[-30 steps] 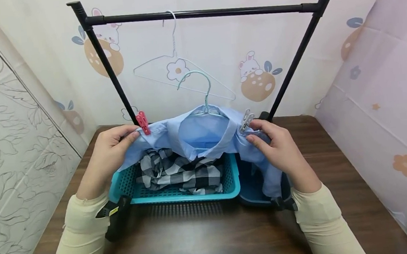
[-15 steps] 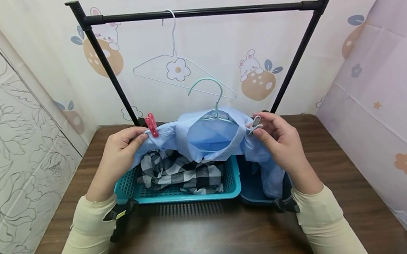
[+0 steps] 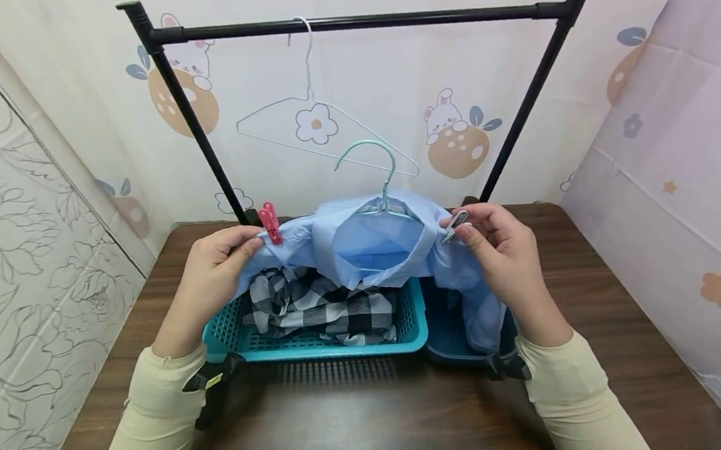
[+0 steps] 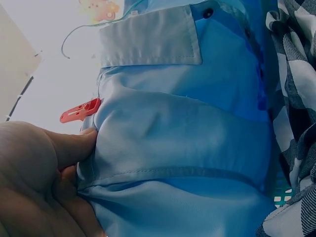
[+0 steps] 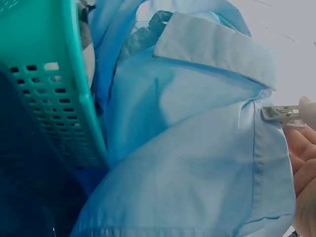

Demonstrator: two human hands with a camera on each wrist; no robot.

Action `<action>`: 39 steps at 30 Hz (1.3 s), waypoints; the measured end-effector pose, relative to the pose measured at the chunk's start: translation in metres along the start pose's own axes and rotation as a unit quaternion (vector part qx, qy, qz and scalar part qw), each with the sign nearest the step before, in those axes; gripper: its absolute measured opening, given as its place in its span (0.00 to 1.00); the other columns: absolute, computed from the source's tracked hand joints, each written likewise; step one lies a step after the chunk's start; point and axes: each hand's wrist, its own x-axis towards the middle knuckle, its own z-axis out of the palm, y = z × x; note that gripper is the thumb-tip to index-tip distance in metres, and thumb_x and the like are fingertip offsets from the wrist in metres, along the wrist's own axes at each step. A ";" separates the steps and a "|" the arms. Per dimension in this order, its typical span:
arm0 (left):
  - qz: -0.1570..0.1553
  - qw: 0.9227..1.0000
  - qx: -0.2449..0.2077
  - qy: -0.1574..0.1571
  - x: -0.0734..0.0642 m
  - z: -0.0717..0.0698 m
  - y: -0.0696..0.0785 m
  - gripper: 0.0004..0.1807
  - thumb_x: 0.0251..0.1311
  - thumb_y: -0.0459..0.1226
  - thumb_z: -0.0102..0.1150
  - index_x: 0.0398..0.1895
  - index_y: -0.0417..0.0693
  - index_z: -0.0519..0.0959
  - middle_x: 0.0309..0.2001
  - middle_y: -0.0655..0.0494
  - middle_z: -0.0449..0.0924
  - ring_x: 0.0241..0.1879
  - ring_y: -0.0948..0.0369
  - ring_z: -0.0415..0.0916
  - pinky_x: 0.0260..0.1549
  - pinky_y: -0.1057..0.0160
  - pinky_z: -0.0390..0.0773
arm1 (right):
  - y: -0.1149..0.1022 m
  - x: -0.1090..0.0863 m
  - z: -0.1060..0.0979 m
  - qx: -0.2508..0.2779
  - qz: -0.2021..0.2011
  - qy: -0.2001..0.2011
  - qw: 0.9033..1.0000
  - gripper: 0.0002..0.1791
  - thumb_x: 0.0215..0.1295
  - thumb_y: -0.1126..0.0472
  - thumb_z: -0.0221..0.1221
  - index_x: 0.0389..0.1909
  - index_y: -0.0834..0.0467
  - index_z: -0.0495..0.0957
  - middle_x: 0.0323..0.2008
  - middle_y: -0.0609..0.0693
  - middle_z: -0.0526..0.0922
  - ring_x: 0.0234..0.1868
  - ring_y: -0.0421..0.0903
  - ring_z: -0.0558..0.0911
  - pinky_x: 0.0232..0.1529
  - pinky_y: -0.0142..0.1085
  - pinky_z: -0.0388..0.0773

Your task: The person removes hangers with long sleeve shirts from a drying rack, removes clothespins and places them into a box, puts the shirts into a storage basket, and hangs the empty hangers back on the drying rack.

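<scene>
A light blue shirt point(image 3: 403, 268) is on a mint wire hanger point(image 3: 384, 180), whose hook stands up from the collar. My left hand point(image 3: 213, 273) pinches the shirt at its left shoulder, thumb in front. Just beside those fingertips a red clothespin point(image 3: 269, 223) is clipped on the shoulder, also seen in the left wrist view point(image 4: 81, 110). At the other shoulder my right hand point(image 3: 505, 259) pinches a grey clothespin point(image 3: 455, 226) between thumb and finger. In the right wrist view the front end of the grey clothespin point(image 5: 279, 113) sits at the shirt's shoulder edge.
Under the shirt lies a teal basket point(image 3: 320, 352) holding a black-and-white checked garment point(image 3: 323, 310). A dark blue bin point(image 3: 451, 349) adjoins it on the right. Behind stands a black rack point(image 3: 355, 22) with a white wire hanger point(image 3: 311, 100) on its bar.
My left hand, the shirt and the mint hanger have shifted right, and the hook sits lower. The right hand's grip has moved from the shirt's shoulder to the grey clothespin, which now tilts more.
</scene>
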 end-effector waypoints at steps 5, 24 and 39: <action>0.001 1.000 -0.004 -0.005 0.001 0.000 -0.001 0.10 0.74 0.37 0.58 0.50 0.46 0.86 0.39 0.51 0.83 0.34 0.59 0.71 0.31 0.68 0.69 | -0.001 0.000 0.001 -0.005 -0.016 0.004 1.000 0.13 0.71 0.68 0.61 0.54 0.62 0.80 0.47 0.56 0.88 0.43 0.40 0.84 0.43 0.24 0.80; -0.034 0.999 0.005 0.004 0.002 -0.001 -0.004 0.12 0.75 0.41 0.56 0.49 0.47 0.86 0.43 0.50 0.85 0.37 0.58 0.73 0.33 0.68 0.71 | -0.005 0.001 -0.010 0.097 -0.018 0.018 0.995 0.12 0.72 0.73 0.57 0.54 0.71 0.78 0.46 0.60 0.87 0.47 0.46 0.87 0.53 0.30 0.82; -0.112 0.992 -0.018 0.061 0.005 -0.005 -0.008 0.17 0.76 0.46 0.55 0.52 0.45 0.86 0.51 0.49 0.86 0.43 0.62 0.76 0.40 0.68 0.72 | -0.003 0.004 -0.023 -0.055 -0.009 -0.091 0.994 0.22 0.72 0.68 0.60 0.66 0.59 0.75 0.47 0.54 0.89 0.40 0.39 0.84 0.40 0.24 0.79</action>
